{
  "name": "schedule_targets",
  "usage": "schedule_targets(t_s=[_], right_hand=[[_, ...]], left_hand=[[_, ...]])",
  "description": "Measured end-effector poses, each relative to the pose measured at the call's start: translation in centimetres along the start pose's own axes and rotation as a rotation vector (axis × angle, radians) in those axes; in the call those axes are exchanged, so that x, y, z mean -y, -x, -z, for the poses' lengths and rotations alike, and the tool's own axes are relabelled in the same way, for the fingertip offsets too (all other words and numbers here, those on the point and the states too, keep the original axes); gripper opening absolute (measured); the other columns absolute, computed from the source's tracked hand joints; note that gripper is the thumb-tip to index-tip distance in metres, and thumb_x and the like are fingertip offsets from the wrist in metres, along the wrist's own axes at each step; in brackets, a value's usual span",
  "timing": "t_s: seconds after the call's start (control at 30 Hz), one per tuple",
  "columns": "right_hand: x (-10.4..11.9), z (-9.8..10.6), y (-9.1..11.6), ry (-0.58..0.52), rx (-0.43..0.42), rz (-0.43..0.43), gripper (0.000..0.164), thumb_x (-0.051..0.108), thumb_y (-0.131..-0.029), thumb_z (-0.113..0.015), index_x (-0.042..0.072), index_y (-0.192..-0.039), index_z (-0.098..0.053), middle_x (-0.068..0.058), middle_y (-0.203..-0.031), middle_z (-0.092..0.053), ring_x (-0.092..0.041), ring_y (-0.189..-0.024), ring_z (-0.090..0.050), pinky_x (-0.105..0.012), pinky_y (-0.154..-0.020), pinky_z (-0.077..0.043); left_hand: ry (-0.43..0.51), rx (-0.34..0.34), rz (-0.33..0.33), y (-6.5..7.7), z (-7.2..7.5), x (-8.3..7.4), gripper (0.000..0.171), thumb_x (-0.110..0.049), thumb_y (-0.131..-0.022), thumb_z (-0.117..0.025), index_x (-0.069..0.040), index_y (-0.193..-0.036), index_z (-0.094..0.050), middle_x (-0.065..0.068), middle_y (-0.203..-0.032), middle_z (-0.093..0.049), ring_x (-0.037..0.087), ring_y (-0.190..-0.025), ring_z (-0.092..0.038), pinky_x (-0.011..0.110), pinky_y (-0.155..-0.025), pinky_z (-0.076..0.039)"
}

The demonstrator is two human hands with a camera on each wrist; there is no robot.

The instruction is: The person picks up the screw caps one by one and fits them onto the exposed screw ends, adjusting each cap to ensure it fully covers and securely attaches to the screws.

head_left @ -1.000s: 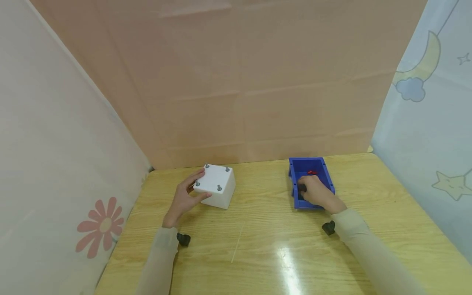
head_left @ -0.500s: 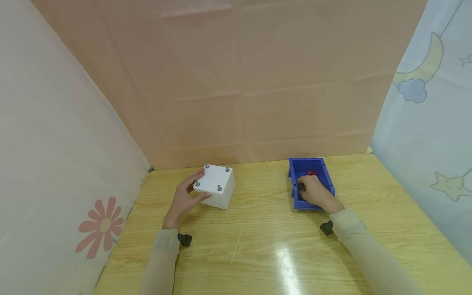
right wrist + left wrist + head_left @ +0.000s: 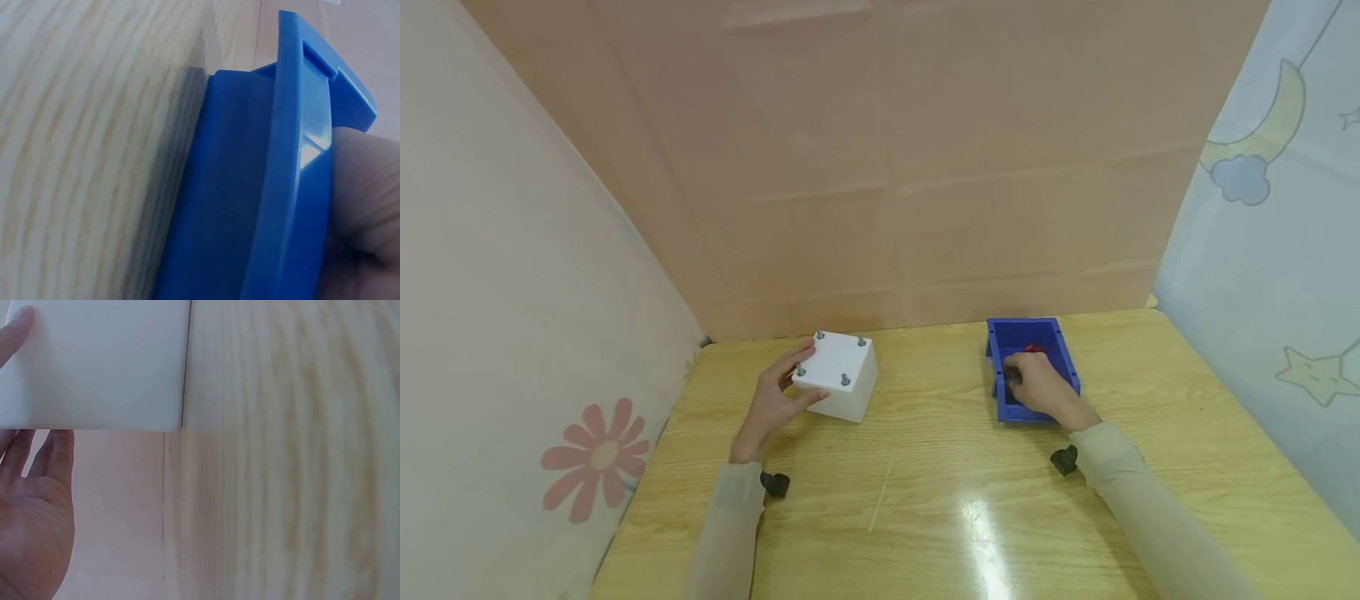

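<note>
- The right hand (image 3: 1037,387) reaches into an open blue plastic bin (image 3: 1021,333), its fingertips hidden; whether it grasps anything cannot be told.
- A dark shape (image 3: 1013,376) at those fingers is unclear; just beyond them, a small red item (image 3: 1034,348) is partly covered.
- The left hand (image 3: 773,406) grips a smooth white box-shaped block (image 3: 832,360), thumb near its front edge; four grey metal bolts (image 3: 846,380) stand on top.

Before you: wood table (image 3: 940,467) with glare (image 3: 987,550) | facing you: creased tan sheet (image 3: 880,167) | on your left: white sheet (image 3: 512,250), pink flower (image 3: 604,455) | on your right: pale sheet (image 3: 1240,275), moon (image 3: 1281,117), cloud (image 3: 1242,178), star (image 3: 1318,377)
</note>
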State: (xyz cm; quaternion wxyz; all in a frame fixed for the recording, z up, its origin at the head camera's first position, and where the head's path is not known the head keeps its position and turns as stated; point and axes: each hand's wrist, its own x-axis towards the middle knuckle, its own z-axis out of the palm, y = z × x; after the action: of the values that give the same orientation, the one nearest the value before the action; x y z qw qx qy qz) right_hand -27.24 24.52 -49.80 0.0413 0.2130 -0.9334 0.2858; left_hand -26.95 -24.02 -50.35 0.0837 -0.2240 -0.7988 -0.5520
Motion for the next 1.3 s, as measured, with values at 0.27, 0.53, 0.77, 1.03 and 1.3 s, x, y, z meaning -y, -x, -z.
schedule_targets(t_s=[0.27,0.53,0.77,1.03,1.3], right_hand=[[0.0,0.5,0.3,-0.001,-0.019,-0.008,0.022,-0.012,-0.091,-0.062,-0.009,-0.109,-0.076,-0.022,-0.098,-0.076,-0.022,-0.076,-0.068,-0.037,-0.063,-0.060],[0.1,0.6,0.7,-0.027,-0.046,-0.034,0.021,-0.011,-0.092,-0.066,-0.013,-0.112,-0.074,-0.028,-0.108,-0.073,-0.030,-0.086,-0.073,-0.043,-0.070,-0.065],[0.5,0.9,0.8,-0.034,-0.077,-0.029,0.021,-0.013,-0.092,-0.066,-0.009,-0.109,-0.077,-0.024,-0.104,-0.074,-0.030,-0.084,-0.073,-0.043,-0.069,-0.065],[0.8,1.1,1.0,-0.015,-0.132,-0.036,0.020,-0.011,-0.094,-0.067,-0.008,-0.111,-0.078,-0.024,-0.105,-0.075,-0.032,-0.087,-0.074,-0.047,-0.073,-0.066],[1.3,1.3,1.2,-0.026,-0.142,-0.033,0.017,-0.006,-0.098,-0.068,-0.008,-0.113,-0.076,-0.022,-0.102,-0.078,-0.031,-0.086,-0.076,-0.046,-0.074,-0.067]], left_hand=[[-0.006,-0.011,0.006,0.0,0.0,0.2,0.076,0.000,-0.085,-0.090,-0.012,-0.153,-0.059,0.007,-0.167,-0.048,0.036,-0.149,-0.050,0.011,-0.105,-0.049],[-0.032,-0.025,-0.005,-0.1,-0.4,0.1,0.076,-0.001,-0.084,-0.091,-0.010,-0.153,-0.060,0.012,-0.165,-0.049,0.038,-0.147,-0.052,0.010,-0.104,-0.049],[-0.067,-0.045,0.004,0.2,-0.5,-0.2,0.076,-0.006,-0.084,-0.093,-0.013,-0.153,-0.061,0.009,-0.165,-0.050,0.037,-0.148,-0.051,0.010,-0.104,-0.049],[-0.118,-0.054,-0.012,0.3,-0.6,-0.4,0.076,-0.010,-0.083,-0.094,-0.012,-0.152,-0.062,0.008,-0.164,-0.052,0.038,-0.146,-0.054,0.012,-0.104,-0.051],[-0.160,-0.069,-0.006,0.4,-0.6,-0.7,0.076,-0.014,-0.081,-0.096,-0.013,-0.150,-0.063,0.005,-0.162,-0.054,0.034,-0.146,-0.055,0.034,-0.107,-0.057]])
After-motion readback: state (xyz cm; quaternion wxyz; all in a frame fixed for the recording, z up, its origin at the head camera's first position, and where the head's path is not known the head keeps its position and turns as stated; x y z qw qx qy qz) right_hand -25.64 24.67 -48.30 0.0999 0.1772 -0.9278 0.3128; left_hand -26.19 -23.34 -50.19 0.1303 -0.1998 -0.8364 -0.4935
